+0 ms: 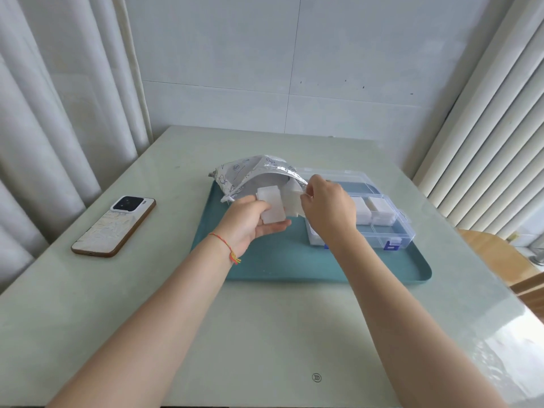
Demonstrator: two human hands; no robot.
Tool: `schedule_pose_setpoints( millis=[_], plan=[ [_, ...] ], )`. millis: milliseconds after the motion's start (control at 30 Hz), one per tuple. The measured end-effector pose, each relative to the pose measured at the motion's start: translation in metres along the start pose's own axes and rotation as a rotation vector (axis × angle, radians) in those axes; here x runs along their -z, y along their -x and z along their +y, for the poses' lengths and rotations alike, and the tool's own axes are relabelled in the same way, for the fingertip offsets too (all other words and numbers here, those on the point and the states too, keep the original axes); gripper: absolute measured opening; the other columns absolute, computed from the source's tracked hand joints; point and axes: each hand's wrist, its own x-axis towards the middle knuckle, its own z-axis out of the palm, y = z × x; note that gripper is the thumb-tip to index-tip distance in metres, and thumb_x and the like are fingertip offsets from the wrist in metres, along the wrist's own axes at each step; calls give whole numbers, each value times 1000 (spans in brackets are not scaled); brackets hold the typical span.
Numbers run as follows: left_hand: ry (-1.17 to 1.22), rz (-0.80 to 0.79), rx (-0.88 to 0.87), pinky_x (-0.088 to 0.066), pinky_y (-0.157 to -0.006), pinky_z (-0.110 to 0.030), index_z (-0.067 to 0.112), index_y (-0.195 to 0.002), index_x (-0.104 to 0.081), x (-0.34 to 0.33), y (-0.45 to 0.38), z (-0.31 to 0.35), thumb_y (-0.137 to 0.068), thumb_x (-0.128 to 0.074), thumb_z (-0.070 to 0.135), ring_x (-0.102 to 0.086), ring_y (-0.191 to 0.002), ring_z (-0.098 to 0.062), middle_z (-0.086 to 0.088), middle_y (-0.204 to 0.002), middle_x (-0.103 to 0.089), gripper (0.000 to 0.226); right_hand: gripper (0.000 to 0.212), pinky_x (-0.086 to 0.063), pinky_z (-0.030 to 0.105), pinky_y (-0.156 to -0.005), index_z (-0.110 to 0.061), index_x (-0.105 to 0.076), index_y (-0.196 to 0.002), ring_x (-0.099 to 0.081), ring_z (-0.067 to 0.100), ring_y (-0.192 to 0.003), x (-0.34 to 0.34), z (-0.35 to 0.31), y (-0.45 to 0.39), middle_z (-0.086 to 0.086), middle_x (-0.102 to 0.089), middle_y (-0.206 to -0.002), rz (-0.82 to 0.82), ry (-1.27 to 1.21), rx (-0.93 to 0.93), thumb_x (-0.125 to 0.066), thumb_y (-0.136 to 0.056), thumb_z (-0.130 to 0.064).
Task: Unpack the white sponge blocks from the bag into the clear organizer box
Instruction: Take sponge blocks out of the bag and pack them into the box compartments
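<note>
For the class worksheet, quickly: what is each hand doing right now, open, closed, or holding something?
Left hand: grips white sponge blocks at the mouth of the bag.
Right hand: pinches the bag's open edge.

Left hand (253, 219) grips white sponge blocks (270, 206) at the bag (250, 175) mouth; right hand (329, 207) pinches the bag's edge beside the organizer box (382, 222).

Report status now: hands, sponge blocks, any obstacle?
Left hand grips white sponge blocks at bag mouth. Right hand pinches bag edge. Organizer box open, partly filled. No obstacle.
</note>
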Motion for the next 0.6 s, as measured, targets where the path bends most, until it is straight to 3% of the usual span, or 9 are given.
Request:
schedule_pose_setpoints(
  millis=[100, 200, 333, 433, 500, 600],
  plan=[
    [5, -42, 47, -61, -63, -33, -1, -113, -55, -7, -4, 2, -101, -32, -2, -71, -74, -34, -23, -98, -68, 26, 8, -42, 32, -59, -13, -58, -89, -55, 26, -77, 5, 3, 1, 1, -61, -81, -24, -212, -108, -54, -88, -20],
    [-5, -15, 53, -61, -61, -32, -3, -121, -52, -8, -9, 1, -101, -31, -2, -71, -72, -33, -23, -97, -68, 29, 10, -39, 28, -55, -12, -60, -88, -55, 21, -74, 14, 8, 2, -3, -60, -78, -32, -290, -131, -58, -87, -21],
    [-4, 15, 43, -61, -62, -33, -5, -127, -49, -7, -10, 1, -101, -32, -2, -71, -73, -34, -28, -106, -66, 31, 10, -42, 26, -50, -13, -59, -85, -57, 20, -53, 31, 18, 0, -2, -63, -76, -35, -466, -186, -63, -87, -23],
    [-18, 51, -4, -61, -61, -31, -8, -126, -49, -7, -7, 1, -98, -32, -5, -72, -72, -32, -30, -112, -65, 33, 10, -33, 22, -43, -11, -57, -88, -45, 16, -37, 39, 24, -1, 4, -60, -65, -89, -806, -290, -66, -86, -15],
    [-16, 60, -31, -60, -60, -30, -8, -125, -50, -8, -5, 1, -96, -33, -7, -72, -73, -32, -28, -112, -67, 33, 16, -29, 24, -45, -11, -58, -96, -37, 17, -38, 40, 24, 1, 9, -54, -61, -172, -1031, -327, -69, -84, -13],
    [40, 12, -28, -61, -66, -33, -8, -127, -52, -12, -2, 2, -98, -35, -2, -71, -82, -36, -26, -109, -69, 35, 17, -28, 23, -43, -11, -58, -98, -35, 17, -38, 36, 14, 8, 6, -47, -52, -256, -1069, -321, -69, -85, -11]
  ],
)
